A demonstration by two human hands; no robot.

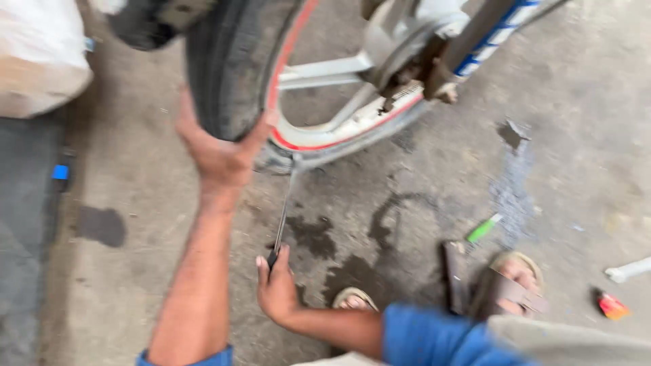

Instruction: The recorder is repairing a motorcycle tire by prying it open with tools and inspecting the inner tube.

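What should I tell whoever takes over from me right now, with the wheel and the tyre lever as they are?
Left hand: gripping the black tyre at the bottom of the wheel.
Right hand: shut on the handle of the tyre lever; its tip sits at the white, red-striped rim.
Done: lever is placed at the rim edge; whether the bead is lifted is too blurred to tell.
Left: probably prying the tyre around the rim.
On the concrete floor: a green tool.
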